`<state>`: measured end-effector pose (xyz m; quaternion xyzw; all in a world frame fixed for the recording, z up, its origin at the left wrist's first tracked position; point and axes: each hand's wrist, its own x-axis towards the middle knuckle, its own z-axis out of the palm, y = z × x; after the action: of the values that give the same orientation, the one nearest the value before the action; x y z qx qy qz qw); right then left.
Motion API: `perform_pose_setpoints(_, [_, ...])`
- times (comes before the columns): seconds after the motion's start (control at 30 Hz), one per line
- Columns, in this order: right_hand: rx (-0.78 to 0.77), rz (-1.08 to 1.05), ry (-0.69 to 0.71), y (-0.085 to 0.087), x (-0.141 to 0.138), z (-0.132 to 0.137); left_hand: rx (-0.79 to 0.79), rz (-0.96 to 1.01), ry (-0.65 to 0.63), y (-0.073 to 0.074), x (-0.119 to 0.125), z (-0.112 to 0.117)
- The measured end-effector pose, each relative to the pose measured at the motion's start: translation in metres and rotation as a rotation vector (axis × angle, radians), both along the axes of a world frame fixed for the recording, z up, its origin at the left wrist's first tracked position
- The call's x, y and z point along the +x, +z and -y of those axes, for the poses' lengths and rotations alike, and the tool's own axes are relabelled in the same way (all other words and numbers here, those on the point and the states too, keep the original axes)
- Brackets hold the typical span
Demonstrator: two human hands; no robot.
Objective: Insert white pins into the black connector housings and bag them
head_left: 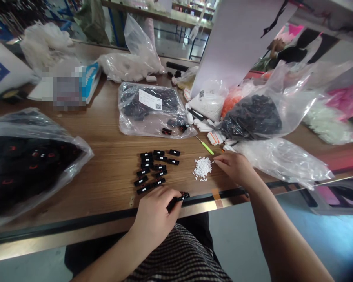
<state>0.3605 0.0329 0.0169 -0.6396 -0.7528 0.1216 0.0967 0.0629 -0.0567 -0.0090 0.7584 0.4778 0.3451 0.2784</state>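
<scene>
My left hand (158, 209) is closed around a small black plastic block (182, 197) at the table's front edge; its far end pokes out past the fingers. Right of the pile of tiny white pieces (202, 168), my right hand (235, 166) has thumb and forefinger pinched together. A tiny white speck shows at those fingertips, too small to name surely. Several black blocks with white dots (160, 167) lie in loose rows beyond my left hand. A thin tool with a yellow-green handle (207, 148) rests just behind the white pile.
A clear bag of black parts (41, 156) lies at the left, another labelled bag (150, 107) behind the blocks. Bags of white pieces (206, 103) and black parts (253, 117) crowd the right, with an empty-looking plastic bag (285, 160) in front. The table's metal-trimmed edge (100, 227) runs before me.
</scene>
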Motion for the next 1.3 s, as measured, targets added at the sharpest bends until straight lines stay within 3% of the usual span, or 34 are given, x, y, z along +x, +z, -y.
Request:
perform_pose_setpoints(0.13, [-0.052, -0.003, -0.082, 0.004, 0.000, 0.000, -0.009, 0.011, 0.009, -0.001, 0.000, 0.000])
perform_pose_setpoints(0.27, [0.058, -0.098, -0.147, 0.010, -0.015, 0.020, -0.008, 0.018, 0.011, -0.003, 0.001, 0.000])
perform_pose_setpoints(0.33, [0.076, -0.237, -0.075, 0.016, -0.033, 0.039, -0.011, 0.026, 0.011, -0.005, 0.001, 0.001])
perform_pose_setpoints(0.43, [-0.036, -0.392, 0.173, 0.024, -0.067, 0.067, -0.021, 0.018, 0.016, -0.006, 0.001, 0.002])
perform_pose_setpoints(0.6, [-0.060, -0.352, 0.321, 0.026, -0.101, 0.086, -0.031, -0.003, 0.016, -0.005, 0.002, 0.002])
perform_pose_setpoints(1.07, [0.031, -0.143, 0.396, 0.020, -0.109, 0.085, 0.010, -0.017, 0.021, -0.004, 0.002, 0.001])
perform_pose_setpoints(1.3, [0.084, -0.210, 0.393, 0.025, -0.103, 0.088, -0.005, -0.013, 0.021, -0.003, 0.002, 0.001])
